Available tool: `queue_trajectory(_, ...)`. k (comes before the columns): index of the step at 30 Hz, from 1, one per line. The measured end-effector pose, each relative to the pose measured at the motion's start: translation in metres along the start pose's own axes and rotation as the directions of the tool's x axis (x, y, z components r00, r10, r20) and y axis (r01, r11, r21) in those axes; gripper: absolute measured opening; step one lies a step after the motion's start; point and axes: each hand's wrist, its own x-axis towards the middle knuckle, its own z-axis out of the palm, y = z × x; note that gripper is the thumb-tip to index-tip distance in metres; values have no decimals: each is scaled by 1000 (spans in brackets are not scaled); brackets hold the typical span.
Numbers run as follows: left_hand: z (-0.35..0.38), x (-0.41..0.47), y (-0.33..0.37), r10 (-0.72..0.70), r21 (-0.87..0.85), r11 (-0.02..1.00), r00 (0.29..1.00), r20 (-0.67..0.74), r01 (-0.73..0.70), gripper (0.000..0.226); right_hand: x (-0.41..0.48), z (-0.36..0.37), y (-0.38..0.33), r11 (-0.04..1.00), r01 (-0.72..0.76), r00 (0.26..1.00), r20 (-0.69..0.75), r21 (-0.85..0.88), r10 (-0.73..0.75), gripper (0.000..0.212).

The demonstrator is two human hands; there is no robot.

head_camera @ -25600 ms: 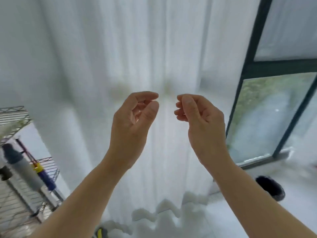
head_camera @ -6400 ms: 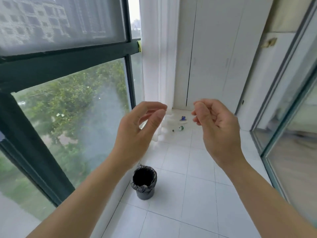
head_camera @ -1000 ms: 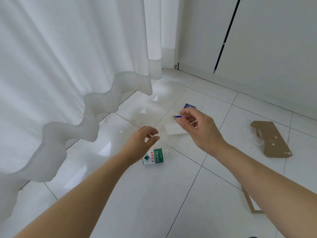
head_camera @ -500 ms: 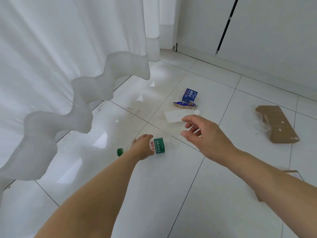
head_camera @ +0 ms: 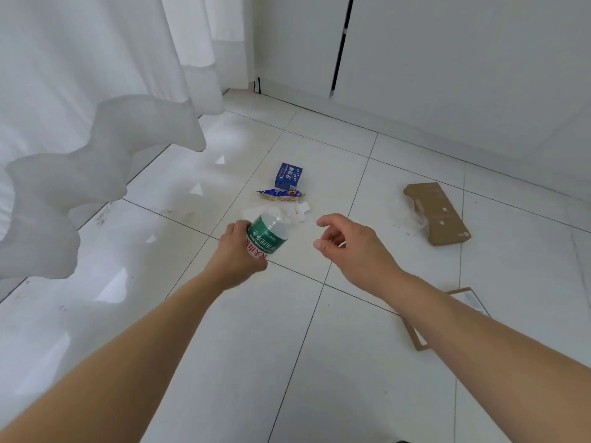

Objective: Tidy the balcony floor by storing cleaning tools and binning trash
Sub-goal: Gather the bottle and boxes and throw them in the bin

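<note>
White tiled floor [head_camera: 351, 362] | left hand [head_camera: 238, 254] grips green-labelled bottle [head_camera: 267, 233] | right hand [head_camera: 355, 247] loose, empty | blue packet [head_camera: 288, 177] "牙线棒"

The person's two forearms were bare from the lower corners of the frame up to the wrists. The left hand [head_camera: 238, 251], near the centre, and the right hand [head_camera: 348, 247], just right of it, were bare too, with slender fingers.
</note>
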Motion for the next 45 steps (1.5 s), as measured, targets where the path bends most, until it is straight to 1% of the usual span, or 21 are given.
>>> queue_trajectory(2,-2,-8,37,86,-182,981,994,62,-73,70,-5,-13,27,997,-72,996,-45,-4,72,26)
queue_trajectory(4,1,-22,69,177,-290,947,977,122,-135,68,-16,-24,58,990,-140,988,-61,-17,139,24)
queue_trajectory(6,6,-35,93,246,-334,925,956,162,-182,68,-28,-33,86,977,-209,977,-57,-44,206,24)
queue_trajectory(8,12,-44,112,277,-344,918,941,195,-199,68,-38,-41,112,960,-263,965,-45,-98,260,26)
queue_trajectory(9,14,-47,119,279,-347,917,938,206,-197,68,-42,-45,123,949,-281,960,-24,-142,280,30)
queue_trajectory(11,19,-50,129,269,-341,922,938,220,-185,71,-48,-48,142,916,-284,944,87,-283,319,41)
queue_trajectory(12,23,-52,135,265,-330,926,938,224,-183,71,-52,-50,153,887,-261,925,164,-380,343,49)
queue_trajectory(14,31,-53,144,260,-309,934,936,236,-182,71,-59,-49,172,801,-157,877,291,-578,381,66)
queue_trajectory(16,39,-55,151,255,-301,938,931,260,-173,72,-65,-47,188,697,-31,844,355,-716,402,79)
queue_trajectory(18,47,-56,155,253,-289,942,927,277,-171,72,-69,-47,201,609,64,840,372,-791,395,87)
queue_trajectory(20,53,-56,159,247,-269,948,927,282,-170,72,-70,-49,212,570,113,838,386,-814,386,95)
queue_trajectory(25,63,-57,163,210,-245,959,938,277,-142,71,-65,-54,227,560,144,834,405,-816,375,103)
queue_trajectory(28,64,-59,165,185,-240,963,944,274,-119,70,-58,-57,229,554,190,855,413,-811,313,104)
queue_trajectory(30,60,-61,167,170,-238,965,951,258,-108,71,-45,-62,218,609,183,880,404,-771,247,107)
queue_trajectory(33,40,-65,170,146,-239,966,969,201,-96,75,-10,-69,177,731,146,933,339,-667,123,106)
queue_trajectory(35,18,-69,171,141,-246,964,980,139,-104,76,16,-69,140,803,155,961,276,-576,12,104)
queue_trajectory(37,-6,-74,168,133,-245,963,989,62,-115,73,39,-63,100,866,183,971,222,-466,-85,101)
queue_trajectory(40,-44,-90,156,97,-255,961,994,-48,-106,70,65,-46,40,892,272,955,216,-361,-204,100)
queue_trajectory(43,-73,-111,141,26,-273,960,987,-161,-70,67,77,-35,-7,892,339,932,234,-299,-275,101)
queue_trajectory(45,-88,-124,135,-11,-295,954,977,-211,-53,67,78,-29,-31,894,381,915,237,-236,-328,102)
